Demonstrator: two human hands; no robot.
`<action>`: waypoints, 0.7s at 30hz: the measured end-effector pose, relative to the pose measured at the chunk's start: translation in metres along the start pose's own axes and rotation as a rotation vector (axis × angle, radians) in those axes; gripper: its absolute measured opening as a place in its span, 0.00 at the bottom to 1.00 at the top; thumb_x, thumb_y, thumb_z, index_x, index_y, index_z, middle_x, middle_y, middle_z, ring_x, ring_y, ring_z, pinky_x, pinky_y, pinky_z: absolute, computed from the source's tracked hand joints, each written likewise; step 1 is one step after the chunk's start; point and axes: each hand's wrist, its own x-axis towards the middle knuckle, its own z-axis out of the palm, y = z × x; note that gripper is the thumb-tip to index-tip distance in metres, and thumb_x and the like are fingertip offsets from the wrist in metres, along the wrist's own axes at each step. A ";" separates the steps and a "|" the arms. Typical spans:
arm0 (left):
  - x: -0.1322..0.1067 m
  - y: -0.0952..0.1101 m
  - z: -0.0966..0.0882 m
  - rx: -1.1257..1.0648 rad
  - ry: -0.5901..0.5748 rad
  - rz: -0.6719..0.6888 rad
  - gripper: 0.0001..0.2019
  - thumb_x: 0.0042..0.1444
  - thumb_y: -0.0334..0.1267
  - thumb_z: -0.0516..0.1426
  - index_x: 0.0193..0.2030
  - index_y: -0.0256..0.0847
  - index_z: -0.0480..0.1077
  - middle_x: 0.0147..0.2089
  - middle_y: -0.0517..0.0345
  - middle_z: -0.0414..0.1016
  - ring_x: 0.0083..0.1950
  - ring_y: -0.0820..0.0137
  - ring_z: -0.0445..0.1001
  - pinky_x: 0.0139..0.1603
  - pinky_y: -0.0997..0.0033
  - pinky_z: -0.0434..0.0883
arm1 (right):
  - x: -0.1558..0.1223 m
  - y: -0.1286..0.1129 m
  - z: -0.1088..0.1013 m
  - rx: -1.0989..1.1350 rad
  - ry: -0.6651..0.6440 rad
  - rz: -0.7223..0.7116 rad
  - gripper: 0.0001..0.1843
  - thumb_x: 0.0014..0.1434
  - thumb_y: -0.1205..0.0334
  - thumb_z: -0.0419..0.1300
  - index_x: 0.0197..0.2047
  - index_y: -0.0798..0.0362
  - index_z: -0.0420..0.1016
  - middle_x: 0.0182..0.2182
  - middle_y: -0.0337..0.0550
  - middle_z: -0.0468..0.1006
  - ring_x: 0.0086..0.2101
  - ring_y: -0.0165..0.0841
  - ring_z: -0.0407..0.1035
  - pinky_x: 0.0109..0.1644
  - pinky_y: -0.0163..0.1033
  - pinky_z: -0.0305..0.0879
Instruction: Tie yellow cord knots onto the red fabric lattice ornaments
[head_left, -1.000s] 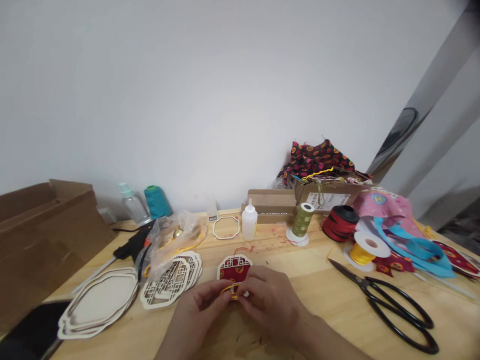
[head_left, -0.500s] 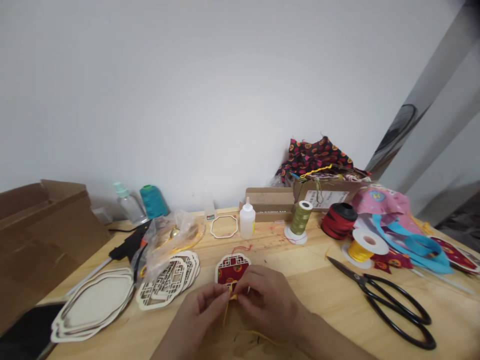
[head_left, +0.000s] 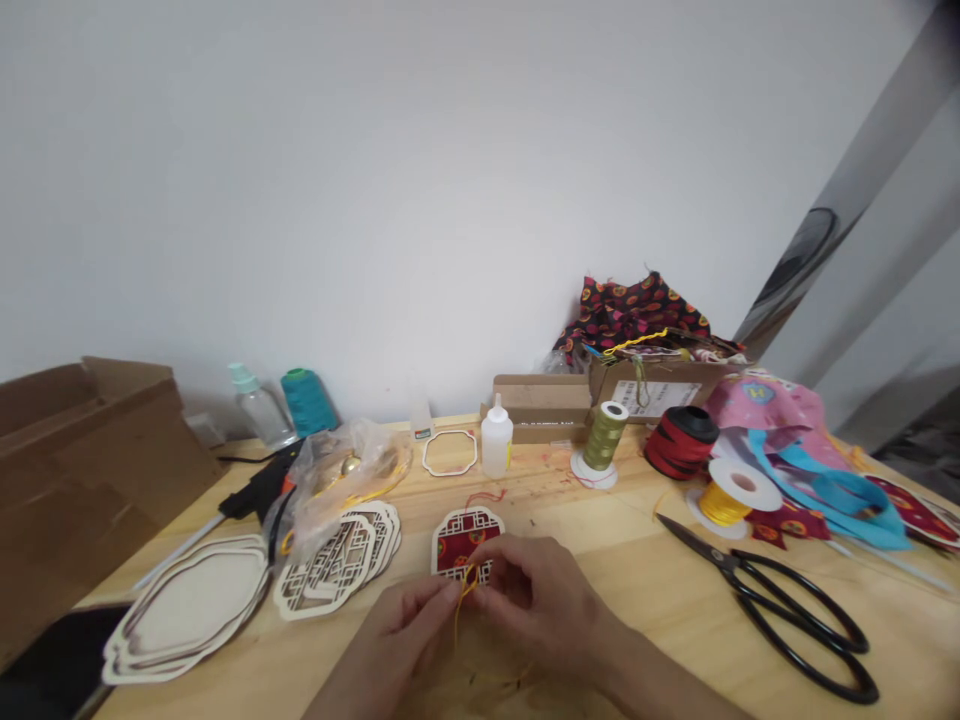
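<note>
Both hands meet at the front middle of the table over a thin yellow cord [head_left: 470,580], which forms a small loop between the fingertips. My left hand [head_left: 409,620] pinches the cord from the left, and a loose end hangs below its fingertips. From the right, my right hand [head_left: 541,590] also pinches it, with its fingers curled. Just beyond the fingers lies a pale lattice-edged frame [head_left: 466,540] backed with red patterned fabric. A red thread [head_left: 486,496] trails from its top edge. My right fingers cover its lower right corner.
Black-handled scissors [head_left: 757,590] lie at right, near a yellow cord spool [head_left: 724,500]. Lattice frames [head_left: 330,570] and plain scalloped plates [head_left: 187,610] are stacked at left. A white squeeze bottle [head_left: 496,440] and an olive thread spool [head_left: 604,440] stand behind. A cardboard box [head_left: 90,490] borders the left.
The cord between my fingertips has opened into a clearer loop. My hands have shifted slightly, and more of the frame's lower lattice shows.
</note>
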 end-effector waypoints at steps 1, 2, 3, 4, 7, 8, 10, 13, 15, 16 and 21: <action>0.000 0.000 0.000 0.000 -0.033 0.010 0.17 0.45 0.49 0.53 0.27 0.35 0.72 0.19 0.63 0.64 0.24 0.75 0.61 0.24 0.79 0.59 | 0.000 0.001 0.002 0.044 -0.010 0.012 0.10 0.47 0.63 0.55 0.35 0.52 0.72 0.19 0.35 0.69 0.20 0.25 0.59 0.23 0.29 0.53; 0.000 0.001 0.001 0.013 -0.054 0.022 0.17 0.46 0.48 0.53 0.28 0.35 0.72 0.21 0.62 0.67 0.26 0.74 0.63 0.26 0.79 0.60 | 0.001 0.003 0.003 0.101 -0.015 0.033 0.09 0.47 0.62 0.55 0.33 0.53 0.73 0.19 0.36 0.69 0.20 0.25 0.59 0.23 0.29 0.53; 0.000 0.001 0.001 0.039 -0.061 0.038 0.16 0.46 0.47 0.53 0.29 0.35 0.72 0.23 0.61 0.68 0.28 0.73 0.64 0.28 0.78 0.60 | 0.002 0.004 0.004 0.174 -0.009 0.060 0.09 0.47 0.62 0.55 0.32 0.54 0.73 0.19 0.37 0.69 0.20 0.25 0.59 0.23 0.29 0.53; 0.001 0.001 0.001 0.074 -0.057 0.051 0.15 0.47 0.47 0.53 0.30 0.35 0.72 0.25 0.61 0.69 0.29 0.72 0.64 0.30 0.77 0.61 | 0.003 0.004 0.004 0.256 0.002 0.090 0.08 0.47 0.63 0.55 0.29 0.56 0.73 0.19 0.37 0.69 0.21 0.26 0.60 0.23 0.29 0.54; 0.002 0.002 0.000 0.169 -0.037 0.079 0.15 0.47 0.46 0.52 0.30 0.36 0.72 0.27 0.61 0.70 0.31 0.71 0.64 0.32 0.76 0.61 | 0.007 0.004 0.000 0.469 0.080 0.162 0.11 0.49 0.60 0.54 0.24 0.58 0.73 0.18 0.38 0.69 0.22 0.26 0.61 0.25 0.29 0.57; 0.002 0.002 -0.001 0.186 -0.035 0.084 0.15 0.47 0.46 0.52 0.29 0.36 0.72 0.27 0.61 0.70 0.32 0.70 0.64 0.32 0.76 0.61 | 0.008 0.002 -0.002 0.506 0.105 0.168 0.13 0.50 0.59 0.53 0.23 0.58 0.73 0.18 0.38 0.69 0.22 0.27 0.62 0.26 0.30 0.58; 0.003 0.001 0.000 0.221 -0.017 0.085 0.15 0.47 0.46 0.51 0.28 0.36 0.71 0.26 0.61 0.69 0.30 0.71 0.63 0.31 0.76 0.61 | 0.008 0.000 -0.006 0.539 0.134 0.156 0.16 0.52 0.57 0.52 0.22 0.58 0.73 0.19 0.38 0.70 0.22 0.27 0.63 0.27 0.30 0.59; 0.002 -0.001 0.001 0.277 0.070 0.071 0.14 0.47 0.46 0.51 0.24 0.36 0.68 0.21 0.64 0.64 0.26 0.73 0.61 0.27 0.77 0.59 | 0.005 -0.002 -0.015 0.570 0.080 0.106 0.13 0.51 0.58 0.53 0.27 0.57 0.75 0.20 0.39 0.72 0.24 0.28 0.64 0.30 0.31 0.60; 0.001 -0.002 0.003 0.295 0.093 0.050 0.14 0.46 0.45 0.52 0.23 0.36 0.67 0.19 0.66 0.60 0.24 0.74 0.59 0.25 0.77 0.57 | 0.002 -0.002 -0.022 0.548 -0.096 0.043 0.10 0.49 0.61 0.55 0.30 0.56 0.76 0.23 0.40 0.74 0.25 0.29 0.66 0.30 0.32 0.61; 0.001 -0.002 0.003 0.294 0.091 0.037 0.14 0.46 0.45 0.52 0.22 0.36 0.67 0.19 0.66 0.60 0.24 0.74 0.58 0.24 0.77 0.57 | 0.002 -0.002 -0.025 0.504 -0.193 0.002 0.09 0.48 0.63 0.56 0.32 0.56 0.76 0.24 0.41 0.75 0.26 0.29 0.66 0.30 0.32 0.61; 0.001 0.000 0.005 0.245 0.070 0.015 0.15 0.45 0.47 0.52 0.25 0.34 0.70 0.21 0.63 0.66 0.26 0.72 0.61 0.26 0.76 0.58 | 0.004 0.006 -0.029 0.241 -0.052 -0.003 0.12 0.49 0.71 0.50 0.32 0.55 0.74 0.26 0.40 0.74 0.27 0.28 0.65 0.28 0.30 0.59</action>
